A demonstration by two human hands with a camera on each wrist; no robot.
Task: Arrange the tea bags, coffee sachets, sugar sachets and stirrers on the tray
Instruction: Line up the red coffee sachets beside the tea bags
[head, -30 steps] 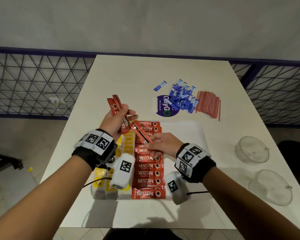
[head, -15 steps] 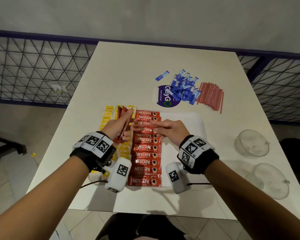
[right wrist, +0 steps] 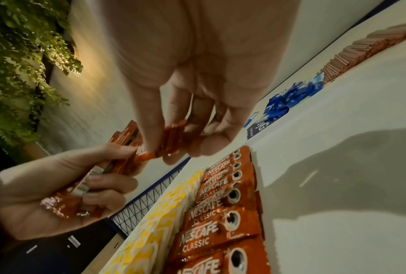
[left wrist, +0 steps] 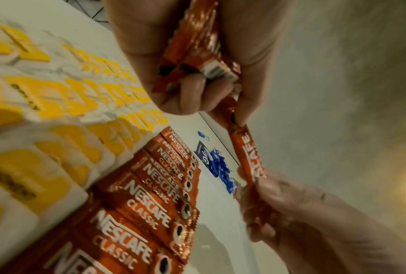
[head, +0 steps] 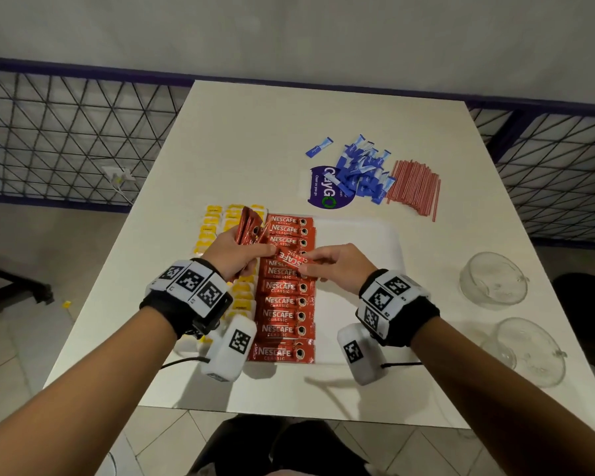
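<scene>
A small bundle of coffee sachets [head: 249,228] is clutched in the left hand [head: 236,252], whose fingers are curled around it above the left part of the tray [head: 358,235]. A single coffee sachet [head: 293,260] is pinched at one end by the thumb and fingers of the right hand [head: 337,269], while its other end is pinched at the left hand's fingertips, so that it is stretched between the two hands just above the row. The same sachet [left wrist: 248,153] is seen taut in the left wrist view, and its crimped end [right wrist: 171,139] is seen under the right fingertips in the right wrist view. On the tray, a column of red coffee sachets [head: 287,304] is laid flat, each overlapping the next, with the printed side up. Just to its left, yellow tea bags [head: 217,225] are set in overlapping columns, partly hidden by the left wrist. Beyond the tray, on the white table [head: 255,132], a heap of blue sugar sachets [head: 364,170] is piled partly over a dark blue sticker [head: 323,190], and one blue sachet [head: 319,147] lies apart to its left. A sheaf of red stirrers [head: 414,187] is spread just beside the heap on the right. Two clear glass bowls [head: 493,281] are placed near the table's right edge, well apart from the tray.
</scene>
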